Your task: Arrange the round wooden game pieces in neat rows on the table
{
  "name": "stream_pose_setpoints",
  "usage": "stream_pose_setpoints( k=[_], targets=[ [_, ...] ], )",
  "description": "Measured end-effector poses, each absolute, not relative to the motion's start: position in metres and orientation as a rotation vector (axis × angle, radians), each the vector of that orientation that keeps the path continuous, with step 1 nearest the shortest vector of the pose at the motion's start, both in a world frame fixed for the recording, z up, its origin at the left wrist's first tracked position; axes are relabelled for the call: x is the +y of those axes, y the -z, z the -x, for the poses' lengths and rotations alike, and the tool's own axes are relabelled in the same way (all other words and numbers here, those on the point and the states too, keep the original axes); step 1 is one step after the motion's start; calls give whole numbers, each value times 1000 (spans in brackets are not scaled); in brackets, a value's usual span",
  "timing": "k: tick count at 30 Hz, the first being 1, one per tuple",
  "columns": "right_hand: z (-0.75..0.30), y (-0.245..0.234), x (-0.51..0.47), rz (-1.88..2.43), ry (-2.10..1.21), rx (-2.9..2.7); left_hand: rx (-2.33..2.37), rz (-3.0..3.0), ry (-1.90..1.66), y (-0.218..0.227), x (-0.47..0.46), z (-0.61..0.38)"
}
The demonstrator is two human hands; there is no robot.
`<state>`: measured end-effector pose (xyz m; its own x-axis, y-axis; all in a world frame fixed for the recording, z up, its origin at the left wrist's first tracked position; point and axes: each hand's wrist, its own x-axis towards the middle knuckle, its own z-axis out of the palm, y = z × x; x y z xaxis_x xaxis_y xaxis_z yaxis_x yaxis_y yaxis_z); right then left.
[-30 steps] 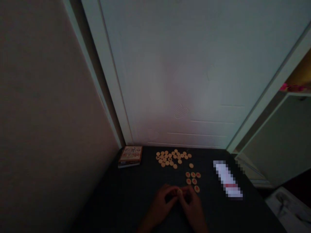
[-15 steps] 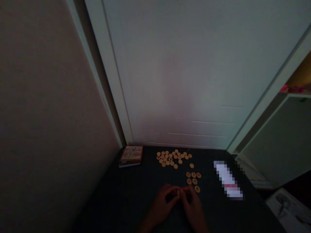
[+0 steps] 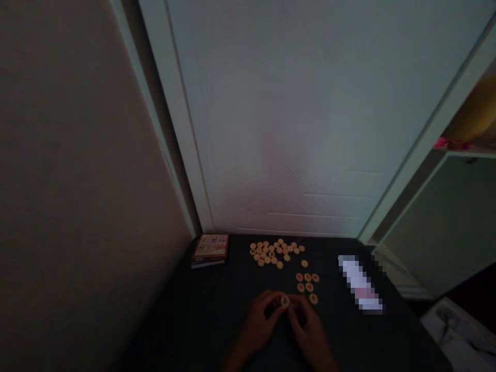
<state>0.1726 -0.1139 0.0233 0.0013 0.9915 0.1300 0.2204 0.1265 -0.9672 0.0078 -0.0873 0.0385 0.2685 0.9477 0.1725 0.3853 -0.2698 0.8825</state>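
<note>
Fingertips (image 3: 276,299) of the left hand (image 3: 258,325) and right hand (image 3: 310,328) closed around a wooden xiangqi piece (image 3: 285,301), its face too dim to read. Just beyond, six red-marked pieces (image 3: 308,285); farther, a loose pile of pieces (image 3: 271,253), a game box (image 3: 210,250), and a pixelated, unreadable strip (image 3: 360,284) on a dark table (image 3: 217,310).

Disc pile (image 3: 271,253) behind smaller disc group (image 3: 308,284); box (image 3: 211,247) left of both; seemingly packet (image 3: 359,284) right, all on table (image 3: 225,310).

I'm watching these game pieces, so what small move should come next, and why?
Probably look at the mark on the wooden disc held between the left hand and right hand, then set it down by the red-marked discs if it matches. That little group sits just beside the hands, apart from the big pile.
</note>
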Motion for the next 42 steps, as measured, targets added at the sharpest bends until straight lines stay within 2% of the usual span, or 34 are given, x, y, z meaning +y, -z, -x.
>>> stream_pose_setpoints(
  k=[6, 14, 42],
  targets=[
    [-208, -5, -133, 1473, -749, -1425, 1248, -1916, -894, -36, -90, -11],
    [-254, -7, -116, 1499, -530, -1430, 1318, -2176, -794, -24, -85, -42],
    [-257, 16, -106, 1478, -403, -1715, 1329, -2205, -825, -15, -73, -60]
  ],
)
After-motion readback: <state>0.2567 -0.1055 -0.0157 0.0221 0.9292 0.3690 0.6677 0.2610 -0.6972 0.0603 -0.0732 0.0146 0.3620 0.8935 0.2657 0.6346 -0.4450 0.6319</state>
